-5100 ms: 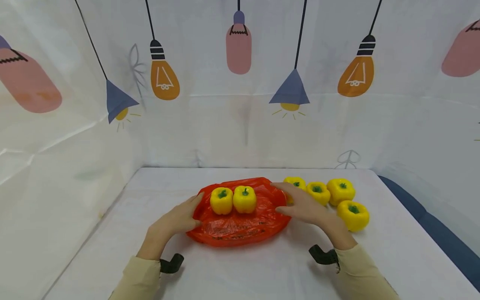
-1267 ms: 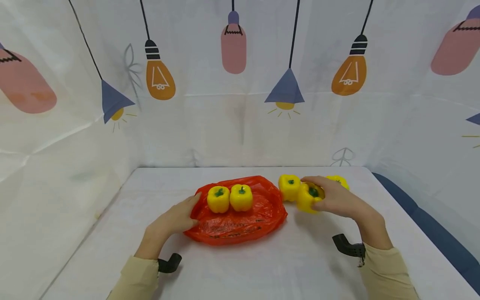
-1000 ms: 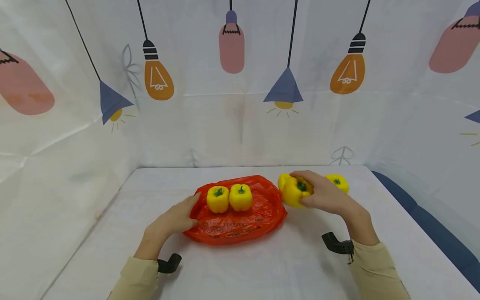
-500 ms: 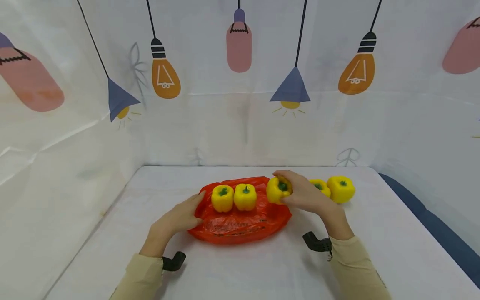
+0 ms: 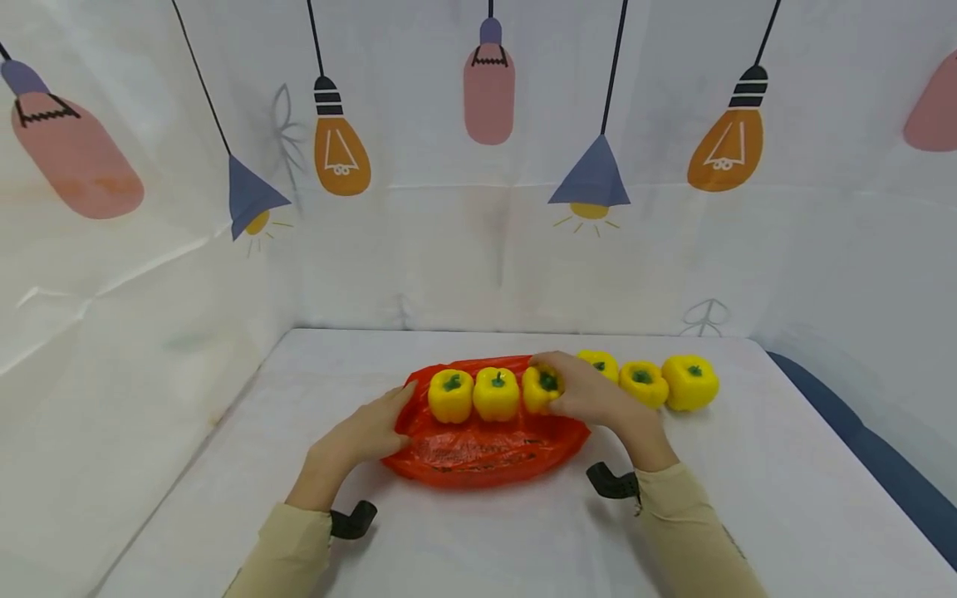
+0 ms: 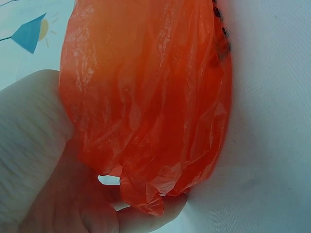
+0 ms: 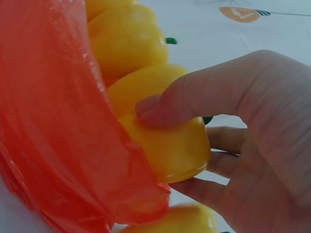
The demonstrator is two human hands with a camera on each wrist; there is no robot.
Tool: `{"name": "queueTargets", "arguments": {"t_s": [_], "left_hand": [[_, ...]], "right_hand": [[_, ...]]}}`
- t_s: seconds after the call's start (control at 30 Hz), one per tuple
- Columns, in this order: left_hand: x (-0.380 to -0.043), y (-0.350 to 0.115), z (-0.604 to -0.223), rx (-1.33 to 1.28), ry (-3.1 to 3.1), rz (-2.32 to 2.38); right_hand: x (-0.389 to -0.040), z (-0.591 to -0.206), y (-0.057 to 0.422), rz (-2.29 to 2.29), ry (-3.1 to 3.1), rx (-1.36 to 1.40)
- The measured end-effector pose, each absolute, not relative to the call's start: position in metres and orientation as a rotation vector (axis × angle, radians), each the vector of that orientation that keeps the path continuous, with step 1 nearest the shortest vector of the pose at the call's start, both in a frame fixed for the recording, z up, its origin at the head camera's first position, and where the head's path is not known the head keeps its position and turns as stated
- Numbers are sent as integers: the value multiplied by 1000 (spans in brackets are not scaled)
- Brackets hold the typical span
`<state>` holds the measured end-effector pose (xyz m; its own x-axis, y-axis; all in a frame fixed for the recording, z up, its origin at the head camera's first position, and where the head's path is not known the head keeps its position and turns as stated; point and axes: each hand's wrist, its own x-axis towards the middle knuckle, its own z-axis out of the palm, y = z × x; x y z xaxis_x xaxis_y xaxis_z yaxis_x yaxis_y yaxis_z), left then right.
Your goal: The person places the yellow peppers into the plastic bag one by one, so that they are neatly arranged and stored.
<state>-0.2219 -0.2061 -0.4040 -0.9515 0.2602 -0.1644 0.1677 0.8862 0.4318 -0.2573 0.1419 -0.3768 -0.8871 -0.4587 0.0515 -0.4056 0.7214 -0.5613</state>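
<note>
A red plastic bag (image 5: 478, 457) lies bulging on the white table, with three yellow bell peppers in a row at its top. My right hand (image 5: 586, 390) grips the rightmost pepper (image 5: 540, 390), thumb and fingers on either side, as the right wrist view shows. That pepper stands beside the middle pepper (image 5: 496, 395); the left one (image 5: 451, 396) is nearest my left hand (image 5: 366, 428). The left hand rests against the bag's left end, thumb and fingers spread. In the left wrist view, the bag (image 6: 150, 107) hides part of its fingers.
On the table (image 5: 463, 540), right of the bag, sit three loose peppers: a rear one (image 5: 598, 362) partly behind my right hand, a middle one (image 5: 643, 384) and a right one (image 5: 690, 382). A printed cloth wall (image 5: 493, 266) stands behind. Dark blue upholstery (image 5: 860, 448) lies beyond the right edge.
My right hand has picked a pepper from the loose group and carried it left onto the bag, beside the other two. The left hand has stayed at the bag's left end.
</note>
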Motion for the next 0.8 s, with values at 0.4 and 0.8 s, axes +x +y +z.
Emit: {"name": "queueTargets", "arguments": {"t_s": [0.4, 0.8], "left_hand": [[-223, -205, -405, 344, 2856, 606], [-221, -204, -404, 337, 2851, 613]], "right_hand": [[-264, -388, 140, -816, 2824, -649], [-256, -383, 138, -785, 2817, -588]]}}
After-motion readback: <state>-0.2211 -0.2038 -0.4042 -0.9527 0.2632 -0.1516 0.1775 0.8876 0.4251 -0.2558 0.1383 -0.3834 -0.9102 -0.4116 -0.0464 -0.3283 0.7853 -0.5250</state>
